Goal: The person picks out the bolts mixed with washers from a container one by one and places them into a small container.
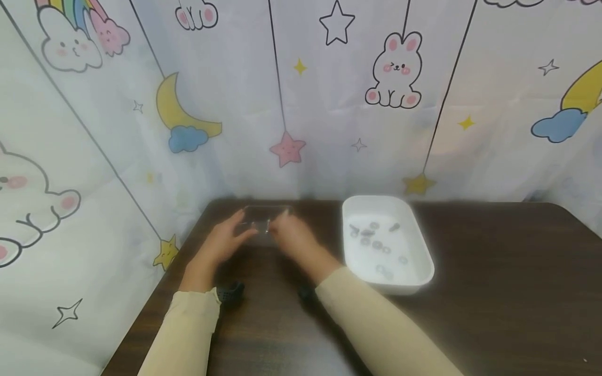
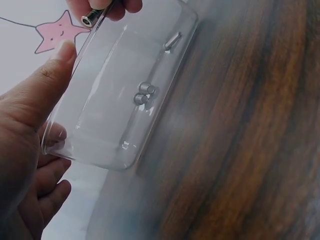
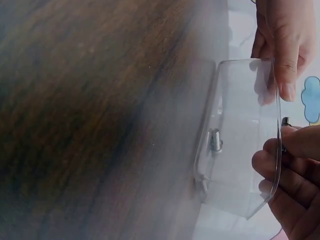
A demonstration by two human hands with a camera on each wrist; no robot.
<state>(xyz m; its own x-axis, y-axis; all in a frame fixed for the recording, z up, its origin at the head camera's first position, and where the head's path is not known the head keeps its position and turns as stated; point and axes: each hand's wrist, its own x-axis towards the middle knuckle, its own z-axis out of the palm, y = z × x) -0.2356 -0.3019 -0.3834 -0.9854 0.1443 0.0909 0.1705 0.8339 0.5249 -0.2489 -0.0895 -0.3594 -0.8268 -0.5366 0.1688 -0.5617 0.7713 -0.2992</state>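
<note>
A clear plastic box (image 2: 107, 105) stands on the dark table, with several small metal pieces (image 2: 144, 93) seen through its wall. My left hand (image 1: 220, 243) grips the box at its left end, thumb near the rim and fingers at the far side in the left wrist view. Over the box's rim, my right hand (image 1: 296, 236) pinches a small metal screw (image 2: 91, 18) with a round hollow in its end. In the right wrist view that hand's fingers reach over the rim, and the screw (image 3: 286, 121) shows partly above the thumb.
A white tray (image 1: 425, 261) stands right of my hands, with several washers (image 1: 377, 245) and dark screws (image 1: 394, 227) scattered in it. Behind the dark wooden table (image 1: 498, 292) hangs a patterned white curtain (image 1: 324, 104).
</note>
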